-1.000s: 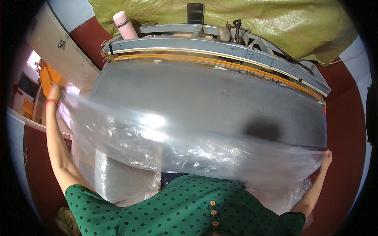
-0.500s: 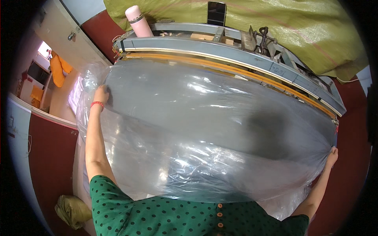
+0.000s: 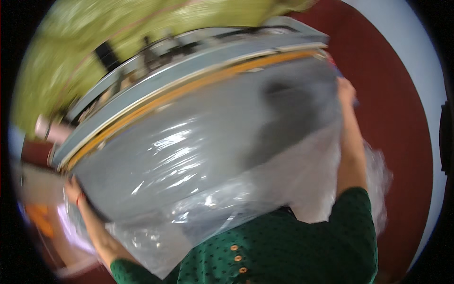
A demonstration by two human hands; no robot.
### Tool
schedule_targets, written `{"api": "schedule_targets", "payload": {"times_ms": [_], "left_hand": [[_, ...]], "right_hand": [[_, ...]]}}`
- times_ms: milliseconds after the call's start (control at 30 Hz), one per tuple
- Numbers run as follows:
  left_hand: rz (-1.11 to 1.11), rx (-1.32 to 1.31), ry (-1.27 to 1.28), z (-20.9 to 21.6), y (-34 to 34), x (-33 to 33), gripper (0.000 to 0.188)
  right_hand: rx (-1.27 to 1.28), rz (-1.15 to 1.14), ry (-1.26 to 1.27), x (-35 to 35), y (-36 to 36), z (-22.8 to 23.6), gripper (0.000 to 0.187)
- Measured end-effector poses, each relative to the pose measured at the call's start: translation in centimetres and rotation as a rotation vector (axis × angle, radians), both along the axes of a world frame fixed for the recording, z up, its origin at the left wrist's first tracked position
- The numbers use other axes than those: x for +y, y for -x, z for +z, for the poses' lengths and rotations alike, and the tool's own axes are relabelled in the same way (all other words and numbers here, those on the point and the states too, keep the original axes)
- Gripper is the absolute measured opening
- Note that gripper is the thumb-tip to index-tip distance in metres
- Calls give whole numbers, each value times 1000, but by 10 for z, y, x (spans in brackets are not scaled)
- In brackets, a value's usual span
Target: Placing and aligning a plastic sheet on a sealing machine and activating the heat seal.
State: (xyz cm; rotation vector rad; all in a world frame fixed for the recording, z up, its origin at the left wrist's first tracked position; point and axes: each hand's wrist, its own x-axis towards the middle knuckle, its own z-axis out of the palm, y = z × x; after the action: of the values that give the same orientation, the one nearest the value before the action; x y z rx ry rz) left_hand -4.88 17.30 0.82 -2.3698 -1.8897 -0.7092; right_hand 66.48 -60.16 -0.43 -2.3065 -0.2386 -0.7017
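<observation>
A large sheet of clear plastic film lies spread over a wide grey surface, glossy with wrinkles and hanging loosely toward my body. My left hand, with a red bracelet at the wrist, is closed on the film at the left end of the surface. At the far right corner my right hand grips the film's other side, its fingers partly hidden and smeared by motion. Bunched film hangs beyond my right forearm. A dark shadow falls across the right part of the surface.
A grey-blue metal beam with an orange strip runs along the far edge. On the frame behind are a pink bottle, a dark phone-like slab and blurred metal parts. Yellow-green woven sheeting covers the back.
The view has swung to the right and tilted. My right hand has moved farther up along the right end toward the far corner; my left arm reaches out lower left. Both hands stay on the film.
</observation>
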Motion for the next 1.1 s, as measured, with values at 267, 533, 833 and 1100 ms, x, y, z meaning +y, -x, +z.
{"api": "schedule_targets", "payload": {"times_ms": [267, 533, 833, 1100], "left_hand": [[-712, -664, 257, 42, -207, -180, 24], [-1563, -532, 1517, 83, -355, -515, 25], [-1577, 80, 1762, -12, -389, -643, 59], [-1735, -297, 1590, -25, -368, -615, 62]], "right_hand": [[115, 39, -395, -6, -10, 5, 41], [277, 226, -371, -15, -15, -1, 24], [262, 179, -380, -12, -11, 3, 18], [172, 64, -288, -9, -9, 1, 21]]}}
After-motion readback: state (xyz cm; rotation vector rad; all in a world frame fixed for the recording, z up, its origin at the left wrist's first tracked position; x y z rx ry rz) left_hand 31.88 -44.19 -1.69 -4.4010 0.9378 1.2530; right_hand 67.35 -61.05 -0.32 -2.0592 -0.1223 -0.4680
